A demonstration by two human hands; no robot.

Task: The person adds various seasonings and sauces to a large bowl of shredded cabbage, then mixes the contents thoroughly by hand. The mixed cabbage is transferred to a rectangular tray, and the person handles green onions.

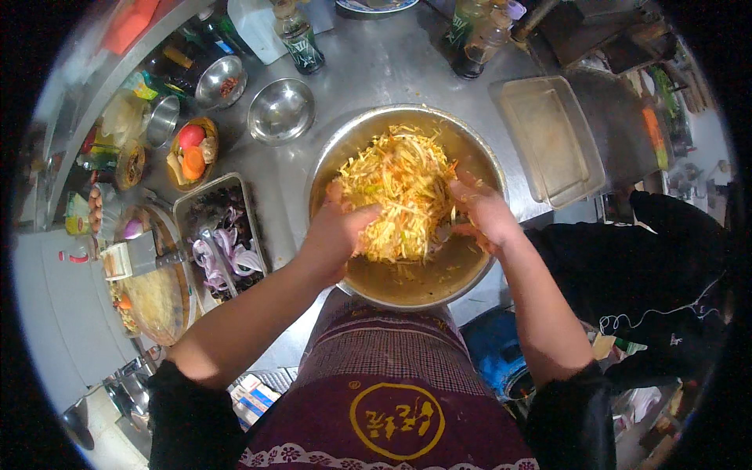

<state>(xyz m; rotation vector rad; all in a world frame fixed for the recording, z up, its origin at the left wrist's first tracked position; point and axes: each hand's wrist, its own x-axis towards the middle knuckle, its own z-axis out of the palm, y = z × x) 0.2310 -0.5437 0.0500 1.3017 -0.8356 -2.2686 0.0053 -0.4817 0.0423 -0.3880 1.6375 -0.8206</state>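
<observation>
A large stainless steel mixing bowl (pixel 405 296) sits at the front edge of the metal counter, right before me. Inside it is a mound of yellow shredded food (pixel 405 194), flecked with orange and green strips. My left hand (pixel 338 229) cups the mound from the left, its thumb over the shreds. My right hand (pixel 482 211) takes the right side, fingers spread into the mix and partly hidden by it. Both hands lift the food between them, and the mound is blurred.
An empty steel bowl (pixel 282 111) lies beyond on the left, near a basket of vegetables (pixel 194 154). A metal tray (pixel 258 247) holds sliced red onion (pixel 226 252). Further left, a cleaver (pixel 141 255) rests over a round board. At right stands a clear plastic container (pixel 549 141); bottles (pixel 299 44) stand behind.
</observation>
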